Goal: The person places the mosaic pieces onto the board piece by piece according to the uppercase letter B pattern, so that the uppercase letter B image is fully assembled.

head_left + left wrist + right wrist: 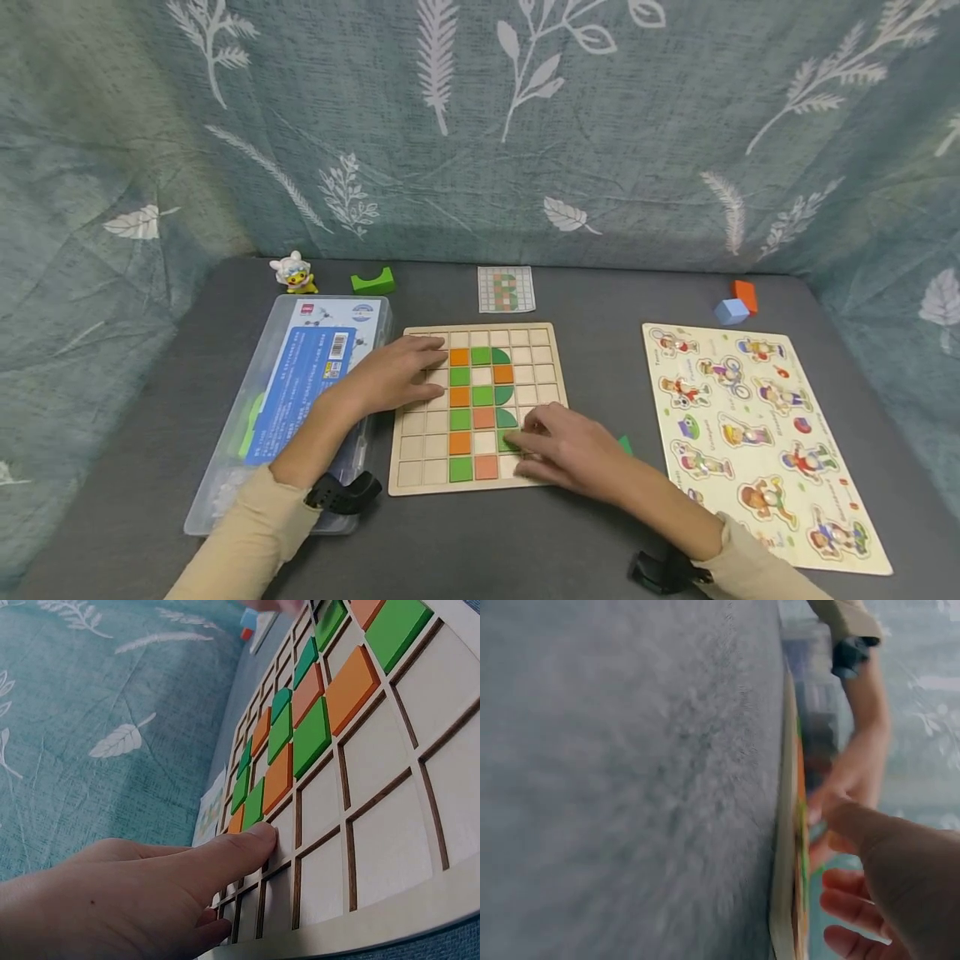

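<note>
A wooden grid board (410, 473) lies mid-table with orange, green and salmon square tiles and teal-green quarter-round tiles set in its cells. My left hand (395, 372) rests on the board's left side, fingers extended beside the tile column; in the left wrist view the thumb (259, 836) lies close to a green tile (253, 804). My right hand (573, 450) is over the board's lower right, its fingertips touching a green square tile (509, 440) in a cell. In the right wrist view this hand's fingers are loosely bent, and the board (784, 900) shows edge-on.
A small pattern card (507, 289) lies behind the board. Left are a plastic case (300, 392), a toy figure (296, 273) and a green arch block (372, 282). Right are a picture puzzle board (757, 433), a blue block (731, 312), an orange block (746, 297) and a green piece (626, 445).
</note>
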Demonstrator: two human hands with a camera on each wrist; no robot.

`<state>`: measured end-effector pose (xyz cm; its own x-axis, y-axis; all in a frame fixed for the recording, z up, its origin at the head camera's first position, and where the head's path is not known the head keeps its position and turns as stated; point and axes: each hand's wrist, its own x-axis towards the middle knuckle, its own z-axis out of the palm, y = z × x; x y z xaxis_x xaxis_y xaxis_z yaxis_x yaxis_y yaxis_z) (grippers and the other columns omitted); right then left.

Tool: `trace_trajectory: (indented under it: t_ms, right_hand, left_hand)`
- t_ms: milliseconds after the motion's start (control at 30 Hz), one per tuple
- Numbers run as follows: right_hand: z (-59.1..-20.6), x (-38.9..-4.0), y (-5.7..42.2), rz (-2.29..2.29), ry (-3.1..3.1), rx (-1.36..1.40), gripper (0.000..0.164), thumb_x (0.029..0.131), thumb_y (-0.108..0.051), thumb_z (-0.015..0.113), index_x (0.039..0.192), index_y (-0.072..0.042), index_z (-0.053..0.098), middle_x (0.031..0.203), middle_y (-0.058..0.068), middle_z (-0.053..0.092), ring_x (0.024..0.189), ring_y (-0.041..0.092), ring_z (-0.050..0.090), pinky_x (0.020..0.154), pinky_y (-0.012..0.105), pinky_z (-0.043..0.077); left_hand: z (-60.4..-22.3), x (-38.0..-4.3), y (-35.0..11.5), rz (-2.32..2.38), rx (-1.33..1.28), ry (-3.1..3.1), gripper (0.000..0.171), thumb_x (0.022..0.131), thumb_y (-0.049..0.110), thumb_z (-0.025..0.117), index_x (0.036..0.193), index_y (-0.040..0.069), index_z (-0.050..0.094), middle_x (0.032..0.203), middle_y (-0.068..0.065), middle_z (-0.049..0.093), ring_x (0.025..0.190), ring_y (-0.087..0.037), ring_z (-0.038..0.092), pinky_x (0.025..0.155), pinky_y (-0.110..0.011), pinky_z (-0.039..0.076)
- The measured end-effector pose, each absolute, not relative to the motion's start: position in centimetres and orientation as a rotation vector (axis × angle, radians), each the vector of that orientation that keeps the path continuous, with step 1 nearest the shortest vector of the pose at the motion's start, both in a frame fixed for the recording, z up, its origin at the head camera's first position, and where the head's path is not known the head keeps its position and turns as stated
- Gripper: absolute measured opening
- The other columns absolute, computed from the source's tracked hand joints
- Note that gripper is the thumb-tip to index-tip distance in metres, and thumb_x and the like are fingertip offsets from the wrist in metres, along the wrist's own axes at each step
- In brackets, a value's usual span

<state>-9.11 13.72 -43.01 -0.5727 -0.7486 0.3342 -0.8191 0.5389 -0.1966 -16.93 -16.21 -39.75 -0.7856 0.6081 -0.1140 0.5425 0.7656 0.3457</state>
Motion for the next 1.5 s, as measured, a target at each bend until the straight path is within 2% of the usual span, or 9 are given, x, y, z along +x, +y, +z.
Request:
trace_trajectory:
  t_ms: [133, 333, 600, 967, 1033, 1133, 1233, 1333, 1500]
  right_hand:
    - [-42.8, -8.1, 17.0, 0.529, -2.581, 1.18, 0.041, 0.087, -0.035, 0.071, 0.124, -0.017, 0.067, 0.108, -0.003, 0.061, 0.095, 0.008, 0.055, 0.072, 0.027, 0.051]
    - [-43.2, -6.3, 21.9, 0.547, -2.591, 0.993, 0.044, 0.08, -0.024, 0.079, 0.122, -0.014, 0.068, 0.11, -0.004, 0.063, 0.097, 0.01, 0.058, 0.075, 0.029, 0.052]
    - [-43.6, -5.3, 23.7, 0.467, -2.709, 0.864, 0.046, 0.079, -0.021, 0.08, 0.123, -0.019, 0.068, 0.114, -0.007, 0.063, 0.103, 0.01, 0.06, 0.079, 0.032, 0.054]
    - [-43.4, -6.5, 23.6, 0.462, -2.682, 1.097, 0.036, 0.077, 0.0, 0.075, 0.109, -0.015, 0.069, 0.112, -0.004, 0.062, 0.103, 0.011, 0.06, 0.087, 0.026, 0.05]
    - [-43.0, -6.8, 23.4, 0.454, -2.685, 1.131, 0.032, 0.078, 0.0, 0.074, 0.106, -0.014, 0.068, 0.109, -0.004, 0.062, 0.099, 0.011, 0.06, 0.084, 0.027, 0.051]
    - [-42.4, -7.4, 23.2, 0.426, -2.717, 1.19, 0.028, 0.08, -0.001, 0.073, 0.104, -0.014, 0.066, 0.098, -0.005, 0.057, 0.084, 0.006, 0.053, 0.071, 0.024, 0.051]
    - [-41.6, -7.7, 22.9, 0.39, -2.77, 1.239, 0.022, 0.083, -0.003, 0.071, 0.102, -0.012, 0.065, 0.088, -0.006, 0.048, 0.072, 0.001, 0.039, 0.06, 0.017, 0.04]
    - [-41.1, -7.9, 22.3, 0.338, -2.781, 1.263, 0.015, 0.085, -0.005, 0.07, 0.095, -0.014, 0.063, 0.082, -0.008, 0.039, 0.068, 0.0, 0.029, 0.056, 0.013, 0.032]
    - [-41.5, -7.9, 20.3, 0.465, -2.668, 1.275, 0.018, 0.083, -0.006, 0.072, 0.092, -0.016, 0.061, 0.084, -0.01, 0.047, 0.07, -0.003, 0.042, 0.059, 0.013, 0.043]
  left_hand:
    - [-39.7, -17.0, -16.0, 0.434, 0.914, 2.744, 0.054, 0.091, 0.029, 0.068, 0.136, 0.002, 0.056, 0.149, -0.019, 0.045, 0.139, -0.038, 0.04, 0.113, -0.053, 0.037]
    - [-39.6, -17.1, -15.9, 0.42, 0.884, 2.745, 0.055, 0.091, 0.03, 0.068, 0.138, 0.003, 0.054, 0.15, -0.018, 0.044, 0.14, -0.037, 0.04, 0.113, -0.052, 0.037]
    - [-39.5, -17.0, -16.0, 0.431, 0.869, 2.732, 0.056, 0.091, 0.03, 0.068, 0.138, 0.003, 0.054, 0.15, -0.018, 0.044, 0.14, -0.037, 0.039, 0.114, -0.052, 0.036]
    - [-39.4, -16.9, -16.0, 0.449, 0.855, 2.73, 0.058, 0.091, 0.031, 0.068, 0.139, 0.003, 0.052, 0.151, -0.018, 0.043, 0.141, -0.037, 0.038, 0.115, -0.052, 0.035]
    - [-39.4, -16.9, -16.0, 0.448, 0.861, 2.734, 0.057, 0.091, 0.03, 0.068, 0.139, 0.002, 0.053, 0.15, -0.018, 0.043, 0.141, -0.037, 0.039, 0.115, -0.052, 0.035]
    - [-39.4, -16.9, -16.1, 0.451, 0.852, 2.727, 0.058, 0.091, 0.031, 0.068, 0.139, 0.002, 0.053, 0.151, -0.018, 0.043, 0.141, -0.037, 0.038, 0.115, -0.052, 0.035]
    - [-39.5, -16.9, -16.1, 0.446, 0.848, 2.723, 0.057, 0.091, 0.031, 0.068, 0.138, 0.002, 0.053, 0.151, -0.017, 0.043, 0.141, -0.037, 0.038, 0.114, -0.052, 0.036]
    - [-39.6, -16.9, -16.2, 0.431, 0.866, 2.731, 0.056, 0.091, 0.03, 0.068, 0.137, 0.002, 0.054, 0.15, -0.018, 0.044, 0.14, -0.037, 0.039, 0.114, -0.052, 0.036]
    - [-39.7, -16.9, -16.1, 0.434, 0.882, 2.737, 0.055, 0.091, 0.029, 0.068, 0.136, 0.002, 0.055, 0.149, -0.019, 0.045, 0.139, -0.038, 0.04, 0.113, -0.053, 0.037]
